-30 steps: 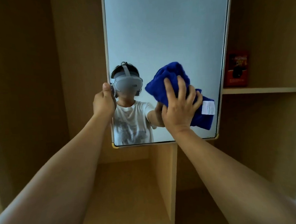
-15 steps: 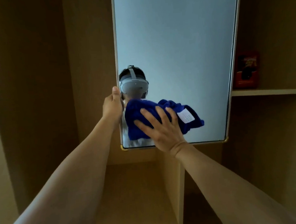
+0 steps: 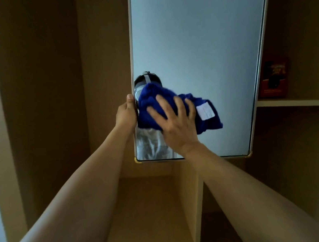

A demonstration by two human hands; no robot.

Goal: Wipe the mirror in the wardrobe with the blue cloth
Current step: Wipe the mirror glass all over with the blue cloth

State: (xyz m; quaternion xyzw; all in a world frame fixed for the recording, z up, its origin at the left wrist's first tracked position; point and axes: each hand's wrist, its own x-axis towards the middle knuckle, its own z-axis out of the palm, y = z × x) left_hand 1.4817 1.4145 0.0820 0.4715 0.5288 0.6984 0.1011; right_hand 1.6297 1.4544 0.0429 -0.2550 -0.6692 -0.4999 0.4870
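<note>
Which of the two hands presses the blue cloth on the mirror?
The right hand, fingers spread on the blue cloth; the left hand grips the mirror edge.

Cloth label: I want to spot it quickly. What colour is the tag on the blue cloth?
White, a small rectangular tag on the blue cloth, seen in the head view.

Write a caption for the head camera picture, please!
Right hand presses the blue cloth on the wardrobe mirror while left hand grips its edge.

My two forearms are bare, no sleeves reaching them, no watch or rings on my left hand (image 3: 126,113) or right hand (image 3: 175,125). The mirror's reflection shows my white printed T-shirt (image 3: 150,143) and grey headset (image 3: 139,91).
</note>
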